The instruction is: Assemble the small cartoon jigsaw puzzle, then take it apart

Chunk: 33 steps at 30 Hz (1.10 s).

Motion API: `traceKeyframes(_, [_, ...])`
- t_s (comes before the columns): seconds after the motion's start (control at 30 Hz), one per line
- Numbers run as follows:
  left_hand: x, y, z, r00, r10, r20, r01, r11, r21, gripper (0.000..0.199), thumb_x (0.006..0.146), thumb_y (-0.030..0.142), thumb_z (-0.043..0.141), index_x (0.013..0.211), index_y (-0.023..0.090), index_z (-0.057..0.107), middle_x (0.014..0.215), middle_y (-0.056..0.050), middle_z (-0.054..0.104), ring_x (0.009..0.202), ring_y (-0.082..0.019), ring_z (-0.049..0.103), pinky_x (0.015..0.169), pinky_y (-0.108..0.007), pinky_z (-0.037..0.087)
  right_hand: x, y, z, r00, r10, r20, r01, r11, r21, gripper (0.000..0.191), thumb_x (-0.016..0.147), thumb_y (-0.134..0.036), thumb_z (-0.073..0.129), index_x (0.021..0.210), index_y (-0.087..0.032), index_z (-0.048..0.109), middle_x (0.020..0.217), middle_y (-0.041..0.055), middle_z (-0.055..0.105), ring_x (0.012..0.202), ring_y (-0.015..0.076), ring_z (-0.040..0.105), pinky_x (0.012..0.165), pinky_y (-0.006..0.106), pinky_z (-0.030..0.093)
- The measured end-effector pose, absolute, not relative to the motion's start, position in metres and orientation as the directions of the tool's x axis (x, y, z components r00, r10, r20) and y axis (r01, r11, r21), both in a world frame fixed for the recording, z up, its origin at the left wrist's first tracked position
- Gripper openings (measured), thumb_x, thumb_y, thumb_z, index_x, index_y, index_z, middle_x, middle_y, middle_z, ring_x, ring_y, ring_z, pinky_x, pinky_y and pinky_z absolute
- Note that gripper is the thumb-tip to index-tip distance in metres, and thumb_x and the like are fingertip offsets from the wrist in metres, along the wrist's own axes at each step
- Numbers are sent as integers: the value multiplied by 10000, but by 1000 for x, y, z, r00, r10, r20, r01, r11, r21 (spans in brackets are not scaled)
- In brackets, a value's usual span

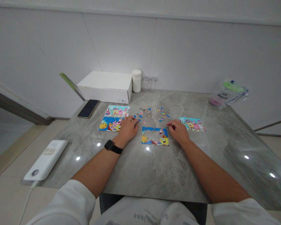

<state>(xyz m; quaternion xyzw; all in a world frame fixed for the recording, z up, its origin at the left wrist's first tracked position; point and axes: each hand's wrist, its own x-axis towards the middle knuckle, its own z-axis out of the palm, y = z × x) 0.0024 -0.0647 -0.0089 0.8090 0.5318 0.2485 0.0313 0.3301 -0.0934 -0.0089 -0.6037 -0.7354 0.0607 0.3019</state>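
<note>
A puzzle frame (pixel 144 141) lies in front of me, its cartoon border joined round a bare middle. My left hand (pixel 129 127), a black watch on its wrist, rests palm down with fingers stretched beside loose puzzle pieces (pixel 141 114). It partly covers the lower half of a printed picture sheet (pixel 112 120). To the right of the frame, my right hand (pixel 178 130) has its fingers curled and pinched; something small and dark shows at the tips, too small to name. More loose pieces (pixel 164 117) lie just beyond it. A finished-looking cartoon picture (pixel 194 124) lies right of this hand.
At the back stand a white box (pixel 105 84), a white bottle (pixel 136 82) and two clear glasses (pixel 153 84). A phone (pixel 88 108) and a white power bank (pixel 46 159) with a cable lie left. A plastic bag (pixel 228 93) sits at the back right edge.
</note>
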Motion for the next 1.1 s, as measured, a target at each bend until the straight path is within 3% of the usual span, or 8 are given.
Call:
traceKeyframes(0.2, [2,-66,-4,268,874,407,836,-420,352,271,973,254,600,1201,253,745,1209,-116,666,1144,-323,601,1010,-525,497,318,-95,3,-91,910,404,832,292,-471,269,880,-138,541,988,-231,770,1036,88,756,971,261,676,894,399,530])
traceKeyframes(0.37, [2,-67,4,156,859,488,802,-398,445,446,959,147,530,1394,220,599,1303,-137,642,1210,-324,592,1049,-516,492,301,-74,21,-248,882,400,812,415,-411,309,900,-111,542,1069,-234,769,1062,80,754,1007,253,674,938,380,514])
traceKeyframes(0.6, [-1,-63,3,94,858,506,762,-389,518,514,919,94,502,1416,221,531,1317,-138,632,1245,-310,584,1079,-511,483,241,-4,34,-388,895,220,832,443,-333,255,941,-193,624,1130,-230,790,1090,79,772,918,223,668,892,343,498])
traceKeyframes(0.7, [-2,-61,2,82,857,508,754,-387,530,518,905,87,506,1405,222,530,1307,-134,637,1245,-305,586,1078,-503,484,208,22,30,-453,879,145,829,476,-293,216,933,-199,662,1094,-218,805,1084,92,780,983,237,681,903,337,501])
traceKeyframes(1.1, [-2,-60,3,80,861,503,732,-392,556,516,903,77,499,1397,220,530,1291,-128,645,1222,-297,592,1082,-501,486,191,44,20,-477,876,69,866,482,-138,308,977,-144,597,1146,-250,833,1159,122,755,1009,252,696,857,328,511])
